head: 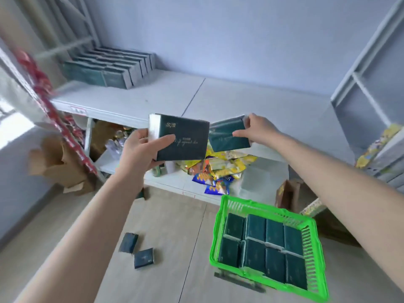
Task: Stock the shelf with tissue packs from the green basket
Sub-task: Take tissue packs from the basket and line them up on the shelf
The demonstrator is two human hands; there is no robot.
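left hand [140,152] pinches one tissue pack [182,139] thumb-on-top; right hand [260,127] fingers clasp another pack [228,137].

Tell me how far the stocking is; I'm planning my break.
Done: a row of packs stands on the shelf, back left. In hand: one pack in the left hand, another in the right hand. Left: a packed basket and two floor packs.

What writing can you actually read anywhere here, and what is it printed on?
"金": first of two gold characters on the tissue pack in the left hand; second character unclear.
Cursive line beneath: too blurred to read.
Print on the second pack in the right hand, the shelf tag and the snack bags: unreadable.
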